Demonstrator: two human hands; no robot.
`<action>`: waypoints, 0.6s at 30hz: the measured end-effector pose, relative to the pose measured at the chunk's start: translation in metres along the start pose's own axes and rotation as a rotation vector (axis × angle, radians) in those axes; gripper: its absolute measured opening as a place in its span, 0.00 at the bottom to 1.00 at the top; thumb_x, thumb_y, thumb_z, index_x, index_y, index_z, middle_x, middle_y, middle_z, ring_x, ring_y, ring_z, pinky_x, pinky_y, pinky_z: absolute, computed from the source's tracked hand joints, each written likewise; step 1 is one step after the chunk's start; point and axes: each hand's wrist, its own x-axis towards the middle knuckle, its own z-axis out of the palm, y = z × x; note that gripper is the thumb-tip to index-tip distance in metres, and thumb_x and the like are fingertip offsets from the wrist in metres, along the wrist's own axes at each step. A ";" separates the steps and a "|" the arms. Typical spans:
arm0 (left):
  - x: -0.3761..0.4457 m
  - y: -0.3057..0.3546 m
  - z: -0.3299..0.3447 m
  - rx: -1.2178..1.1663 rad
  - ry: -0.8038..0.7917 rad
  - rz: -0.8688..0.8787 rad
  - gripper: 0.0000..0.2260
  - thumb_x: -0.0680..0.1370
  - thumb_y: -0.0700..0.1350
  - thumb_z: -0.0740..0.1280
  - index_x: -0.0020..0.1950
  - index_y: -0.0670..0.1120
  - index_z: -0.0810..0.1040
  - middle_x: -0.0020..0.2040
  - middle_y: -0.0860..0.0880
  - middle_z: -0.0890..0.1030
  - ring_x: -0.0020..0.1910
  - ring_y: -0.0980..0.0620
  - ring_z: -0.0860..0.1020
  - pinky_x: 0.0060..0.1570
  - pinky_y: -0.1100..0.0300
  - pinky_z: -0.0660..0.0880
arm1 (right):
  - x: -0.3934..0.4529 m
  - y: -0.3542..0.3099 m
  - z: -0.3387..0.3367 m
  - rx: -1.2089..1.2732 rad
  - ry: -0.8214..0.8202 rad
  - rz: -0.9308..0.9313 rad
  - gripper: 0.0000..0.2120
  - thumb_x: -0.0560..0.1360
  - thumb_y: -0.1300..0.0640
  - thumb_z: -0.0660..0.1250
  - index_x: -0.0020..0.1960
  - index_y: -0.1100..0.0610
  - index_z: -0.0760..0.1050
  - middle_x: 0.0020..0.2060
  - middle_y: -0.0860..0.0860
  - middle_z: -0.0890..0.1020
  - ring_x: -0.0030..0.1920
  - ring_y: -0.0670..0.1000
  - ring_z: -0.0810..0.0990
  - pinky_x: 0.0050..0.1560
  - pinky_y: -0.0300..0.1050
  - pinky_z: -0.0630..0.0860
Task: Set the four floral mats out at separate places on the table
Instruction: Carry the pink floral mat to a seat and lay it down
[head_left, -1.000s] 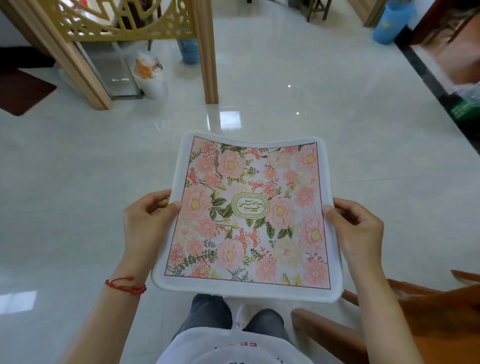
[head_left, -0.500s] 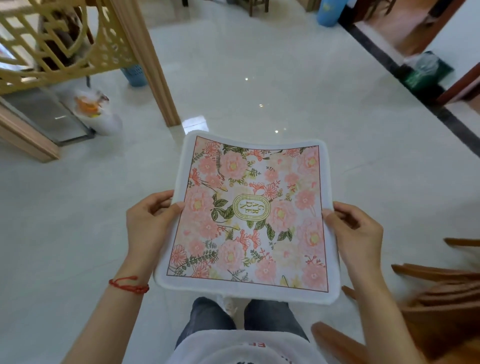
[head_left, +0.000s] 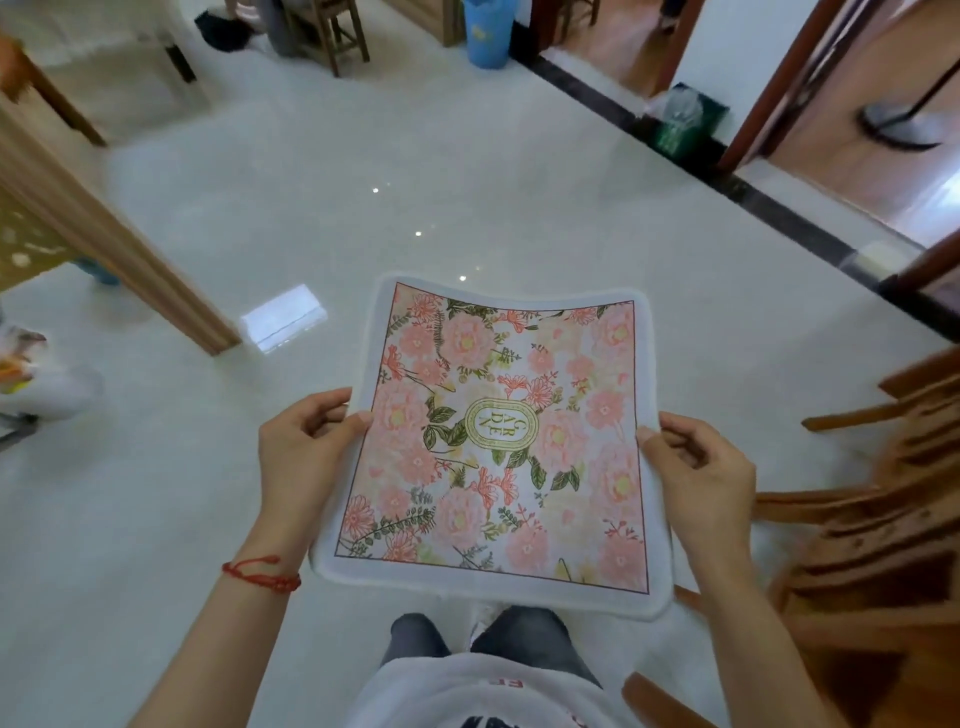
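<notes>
I hold a square floral mat flat in front of me above the white tiled floor. It has pink flowers, green leaves, a white border and a gold oval label in the middle. My left hand grips its left edge, thumb on top; a red string circles that wrist. My right hand grips the right edge the same way. Whether more mats lie stacked beneath the top one is hidden. No table shows in this view.
Wooden chairs stand close at my right. A wooden post of a lattice screen rises at the left, a white plastic bag beside it. Far off are a blue bin, a chair and a doorway with a dark threshold.
My view has swung to the right: the screen post slid left, the doorway and the wooden chairs came further into view. The mat stays held the same way in both hands.
</notes>
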 end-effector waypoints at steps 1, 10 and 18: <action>0.007 0.005 0.013 0.008 -0.021 0.012 0.11 0.70 0.35 0.72 0.51 0.44 0.80 0.37 0.51 0.77 0.34 0.58 0.76 0.32 0.76 0.72 | 0.009 0.000 -0.004 -0.002 0.025 0.001 0.07 0.71 0.63 0.70 0.48 0.56 0.77 0.35 0.46 0.78 0.31 0.36 0.76 0.35 0.24 0.72; 0.052 0.049 0.115 0.089 -0.275 0.104 0.12 0.70 0.35 0.72 0.52 0.44 0.80 0.39 0.50 0.79 0.36 0.58 0.76 0.34 0.77 0.72 | 0.058 0.010 -0.045 -0.057 0.254 0.064 0.08 0.72 0.62 0.69 0.50 0.56 0.76 0.36 0.44 0.78 0.33 0.36 0.77 0.35 0.24 0.73; 0.108 0.078 0.206 0.130 -0.462 0.165 0.12 0.70 0.37 0.72 0.52 0.44 0.80 0.39 0.50 0.79 0.37 0.56 0.77 0.34 0.77 0.73 | 0.116 0.021 -0.057 -0.115 0.434 0.124 0.11 0.71 0.61 0.70 0.53 0.61 0.79 0.38 0.51 0.81 0.40 0.50 0.80 0.42 0.35 0.78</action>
